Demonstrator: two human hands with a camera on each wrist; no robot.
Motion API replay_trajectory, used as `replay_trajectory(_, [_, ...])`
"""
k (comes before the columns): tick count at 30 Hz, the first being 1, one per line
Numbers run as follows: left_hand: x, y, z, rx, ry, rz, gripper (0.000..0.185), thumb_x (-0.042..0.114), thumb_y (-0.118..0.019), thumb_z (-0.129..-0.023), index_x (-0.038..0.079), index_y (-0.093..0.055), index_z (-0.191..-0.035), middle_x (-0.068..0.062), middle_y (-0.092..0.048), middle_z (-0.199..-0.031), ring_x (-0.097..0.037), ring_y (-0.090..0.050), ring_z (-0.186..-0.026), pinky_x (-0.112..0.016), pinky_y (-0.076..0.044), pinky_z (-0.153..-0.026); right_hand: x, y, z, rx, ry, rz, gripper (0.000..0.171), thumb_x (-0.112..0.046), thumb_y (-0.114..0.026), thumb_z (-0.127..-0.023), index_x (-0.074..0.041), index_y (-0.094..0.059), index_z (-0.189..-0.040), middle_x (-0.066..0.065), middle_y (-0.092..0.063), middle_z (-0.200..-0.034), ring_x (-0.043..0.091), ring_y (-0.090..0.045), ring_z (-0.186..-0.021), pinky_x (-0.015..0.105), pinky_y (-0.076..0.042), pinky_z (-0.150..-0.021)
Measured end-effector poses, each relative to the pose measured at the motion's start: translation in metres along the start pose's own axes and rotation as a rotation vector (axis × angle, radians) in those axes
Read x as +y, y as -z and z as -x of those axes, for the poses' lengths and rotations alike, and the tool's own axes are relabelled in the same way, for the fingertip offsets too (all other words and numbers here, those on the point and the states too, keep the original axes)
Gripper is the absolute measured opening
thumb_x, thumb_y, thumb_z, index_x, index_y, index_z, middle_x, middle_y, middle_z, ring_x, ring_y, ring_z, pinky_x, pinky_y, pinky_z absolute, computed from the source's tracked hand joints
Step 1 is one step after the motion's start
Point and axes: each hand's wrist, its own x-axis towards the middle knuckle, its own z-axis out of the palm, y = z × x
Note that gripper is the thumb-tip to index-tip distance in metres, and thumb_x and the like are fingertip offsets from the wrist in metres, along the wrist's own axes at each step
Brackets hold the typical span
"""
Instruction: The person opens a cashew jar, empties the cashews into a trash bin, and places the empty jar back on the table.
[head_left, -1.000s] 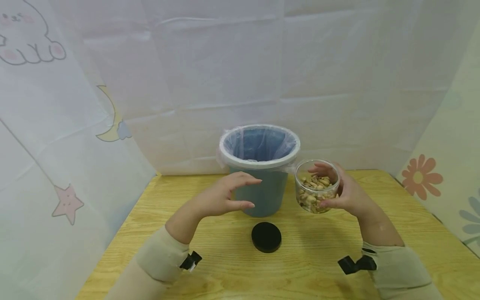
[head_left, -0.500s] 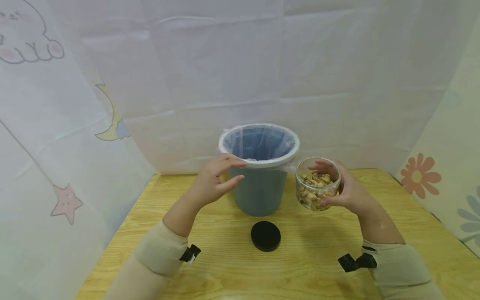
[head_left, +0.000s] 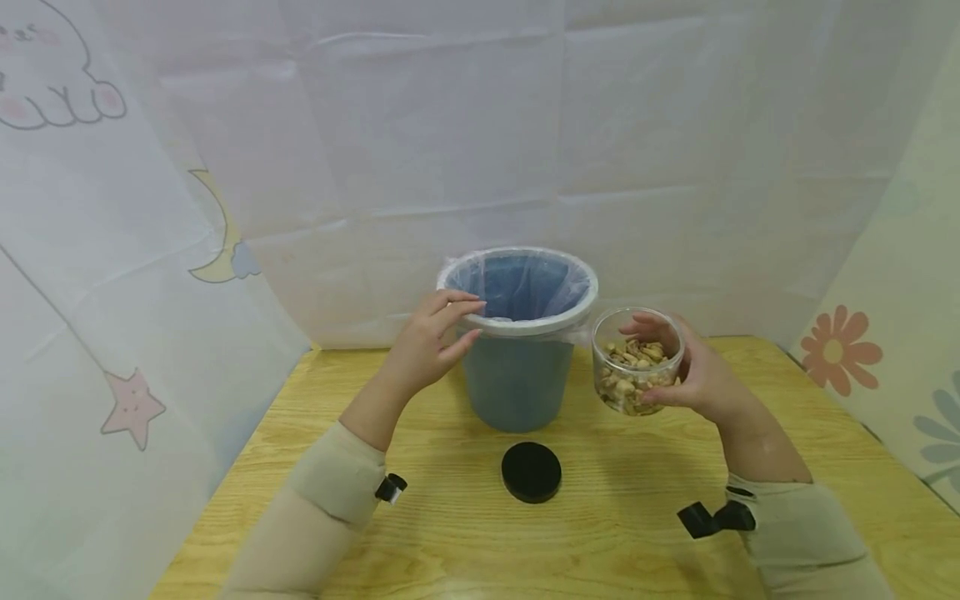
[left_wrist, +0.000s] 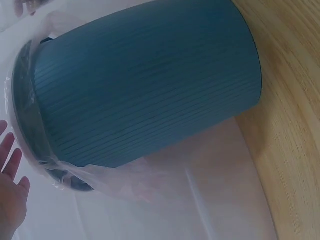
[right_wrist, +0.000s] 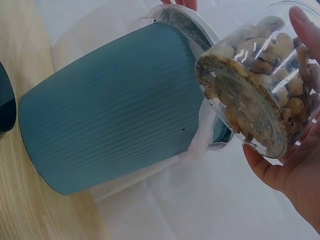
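Note:
My right hand (head_left: 708, 379) grips a clear round jar (head_left: 637, 362) by its side, thumb in front and fingers behind. Tan and brown knobbly pieces (right_wrist: 280, 55) partly fill the jar; their exact kind is hard to tell. It is lidless and held above the table, right of a blue trash bin (head_left: 517, 383). A thin clear bag lines the bin and folds over its white rim (head_left: 525, 328). At the rim's near left side is my left hand (head_left: 423, 346), its fingers loosely bent with nothing between them. Whether its fingertips touch the rim is unclear.
A round black lid (head_left: 531, 472) lies on the wooden table (head_left: 450, 533) in front of the bin. Behind the table hangs a pale wrinkled backdrop (head_left: 480, 125), and printed sheets stand at both sides.
My left hand has moved up and away from me, from in front of the bin to its left rim. The jar has risen slightly in my right hand.

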Motion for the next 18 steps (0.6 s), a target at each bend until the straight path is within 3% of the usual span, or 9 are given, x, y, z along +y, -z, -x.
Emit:
replay_trajectory(5, [-0.005,-0.004,-0.001,-0.008,0.000,-0.008,0.034,0.016,-0.065,-0.085,0.006,-0.060,-0.117,-0.007,-0.054,-0.117,-0.022,-0.048,-0.112,-0.033,-0.037,-0.097,0.000,0.001,-0.002,0.001,0.005,-0.012,0.088,0.014,-0.072,-0.067,-0.003,-0.028,-0.141,0.010,-0.043,-0.133,0.018,-0.040,-0.117,0.021,-0.047,-0.082])
replay_trajectory(12, [-0.005,-0.007,-0.002,-0.006,-0.026,-0.010,0.033,0.016,-0.066,-0.084,0.006,-0.061,-0.115,-0.007,-0.056,-0.113,-0.021,-0.050,-0.106,-0.032,-0.042,-0.088,0.000,0.002,-0.003,0.021,-0.008,-0.007,0.089,0.021,-0.068,-0.064,0.000,-0.028,-0.140,0.013,-0.043,-0.132,0.019,-0.041,-0.117,0.022,-0.049,-0.078])
replay_trajectory(18, [-0.009,-0.012,0.000,-0.004,-0.037,-0.022,0.028,0.014,-0.067,-0.084,0.006,-0.064,-0.111,-0.007,-0.058,-0.109,-0.021,-0.052,-0.103,-0.031,-0.042,-0.090,0.001,0.007,-0.002,-0.003,-0.022,0.027,0.087,0.019,-0.067,-0.068,-0.001,-0.025,-0.142,0.012,-0.040,-0.134,0.019,-0.038,-0.118,0.023,-0.051,-0.072])
